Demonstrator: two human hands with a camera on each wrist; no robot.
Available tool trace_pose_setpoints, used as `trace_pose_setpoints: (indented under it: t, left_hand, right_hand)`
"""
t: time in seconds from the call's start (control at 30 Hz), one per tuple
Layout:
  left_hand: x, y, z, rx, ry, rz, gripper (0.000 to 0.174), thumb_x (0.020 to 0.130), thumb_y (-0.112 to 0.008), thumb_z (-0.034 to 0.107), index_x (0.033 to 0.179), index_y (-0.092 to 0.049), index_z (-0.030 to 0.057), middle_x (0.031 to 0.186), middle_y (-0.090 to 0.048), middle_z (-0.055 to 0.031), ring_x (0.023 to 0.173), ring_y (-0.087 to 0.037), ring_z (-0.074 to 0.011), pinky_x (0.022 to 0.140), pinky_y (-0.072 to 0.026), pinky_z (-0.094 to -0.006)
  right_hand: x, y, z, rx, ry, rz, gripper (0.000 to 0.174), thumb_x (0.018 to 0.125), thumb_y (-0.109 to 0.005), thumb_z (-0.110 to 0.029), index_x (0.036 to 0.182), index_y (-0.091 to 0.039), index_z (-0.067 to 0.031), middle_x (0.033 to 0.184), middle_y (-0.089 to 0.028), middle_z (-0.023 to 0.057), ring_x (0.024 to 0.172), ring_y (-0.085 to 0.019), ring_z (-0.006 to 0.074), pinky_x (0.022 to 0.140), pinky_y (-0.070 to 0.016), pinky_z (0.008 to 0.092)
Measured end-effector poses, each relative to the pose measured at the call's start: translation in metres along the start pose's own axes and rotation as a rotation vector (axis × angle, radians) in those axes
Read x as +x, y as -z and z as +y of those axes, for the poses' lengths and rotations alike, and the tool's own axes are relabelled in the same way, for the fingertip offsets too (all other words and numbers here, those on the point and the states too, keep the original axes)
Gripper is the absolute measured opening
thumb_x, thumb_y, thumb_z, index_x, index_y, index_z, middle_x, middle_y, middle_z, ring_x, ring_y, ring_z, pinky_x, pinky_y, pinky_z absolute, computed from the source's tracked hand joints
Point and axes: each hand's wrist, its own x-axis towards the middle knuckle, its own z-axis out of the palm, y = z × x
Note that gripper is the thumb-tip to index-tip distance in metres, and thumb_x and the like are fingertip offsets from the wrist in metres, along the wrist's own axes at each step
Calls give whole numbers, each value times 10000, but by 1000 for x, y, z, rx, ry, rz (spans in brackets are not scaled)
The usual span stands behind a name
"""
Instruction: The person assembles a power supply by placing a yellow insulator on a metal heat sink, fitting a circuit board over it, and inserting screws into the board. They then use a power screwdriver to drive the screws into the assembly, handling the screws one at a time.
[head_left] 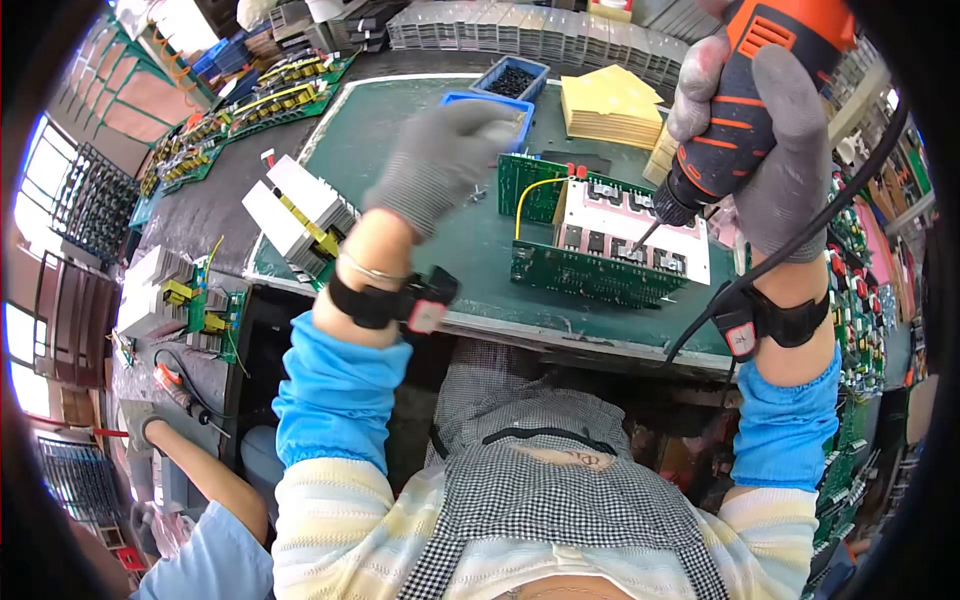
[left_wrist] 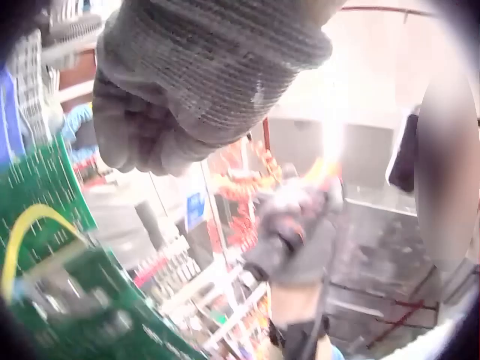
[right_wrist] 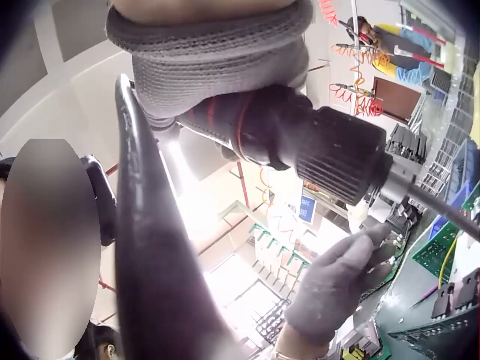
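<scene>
My right hand (head_left: 790, 150), in a grey glove, grips an orange-and-black corded power drill (head_left: 735, 110). The drill's chuck (right_wrist: 341, 154) carries a long thin bit (right_wrist: 442, 202), which points down at the row of black components on a green circuit board assembly (head_left: 590, 270). A white plate (head_left: 640, 222) with metal clips and a yellow wire (head_left: 520, 205) belong to this assembly. Blurred in the head view, my gloved left hand (head_left: 440, 165) hovers left of the assembly, overlapping a blue tray (head_left: 525, 125). Its fingers are loosely bent, with nothing visible in them.
Another blue tray (head_left: 512, 78) holds small black parts. A yellow stack of sheets (head_left: 610, 105) stands behind the assembly. Boards with heat sinks (head_left: 300, 210) lie at the left. The drill's black cable (head_left: 790, 260) loops past my right wrist. Another person's arm (head_left: 205, 470) reaches in lower left.
</scene>
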Motion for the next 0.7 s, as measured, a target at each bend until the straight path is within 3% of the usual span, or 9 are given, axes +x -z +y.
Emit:
trace_pose_setpoints:
  t: [0.07,0.17,0.27,0.4,0.47,0.57,0.67,0.7]
  left_hand:
    - [15,35,-32,425,122,-3,283,913,-686,131,1169,-722,17,1019,-729,-84,947,-672,-162,857,-527,-320]
    - [36,47,-93,629,91,-100,327,889,-691,149,1194,-715,35,1014,-729,-119,928,-690,-218,837,-527,-351]
    - [56,34,-99,846,21,-262,347,872,-689,188,1193,-713,59,1039,-727,-153,933,-692,-285,842,-527,-383]
    - [53,-1,-67,1055,133,-501,301,870,-672,286,1092,-743,96,1044,-733,-173,968,-701,-346,857,-541,-432]
    - [61,-18,-101,1163,150,-447,279,876,-661,276,1079,-749,107,1044,-735,-172,984,-702,-354,860,-547,-446]
    - [56,-17,-110,1191,171,-387,251,892,-633,251,1075,-755,131,1067,-736,-160,1009,-700,-363,868,-551,-464]
    - [49,-9,-114,1111,157,-308,260,902,-625,235,1114,-739,137,1087,-731,-152,987,-701,-354,861,-551,-452]
    - [38,-5,-106,1048,134,-245,268,906,-625,221,1138,-729,137,1080,-732,-147,962,-706,-336,853,-552,-436]
  right_hand:
    - [2,5,3,45,28,-138,521,943,-583,-521,1042,-580,-9,861,-580,39,710,-579,136,643,-476,305]
    - [5,11,-5,-25,29,-218,547,954,-557,-545,1050,-547,-6,868,-542,33,729,-563,140,668,-465,317]
    - [1,7,-12,-57,56,-252,526,965,-542,-535,1043,-521,-15,913,-552,43,750,-572,153,696,-471,325]
    - [4,13,-13,-133,-8,-190,558,943,-562,-571,1042,-532,-23,876,-572,50,759,-592,158,713,-480,313]
    - [4,3,-14,-130,-63,-76,595,925,-570,-613,1034,-536,-29,809,-572,43,744,-586,159,704,-478,309]
    - [9,12,-17,-105,10,-297,610,912,-557,-655,1000,-525,-51,807,-570,37,712,-555,153,694,-451,297]
    - [19,32,-29,32,114,-385,563,907,-532,-652,942,-463,-94,783,-470,28,700,-436,151,698,-365,300]
    - [17,34,-37,104,126,-330,499,918,-523,-581,958,-462,-88,807,-448,29,719,-422,155,723,-359,305]
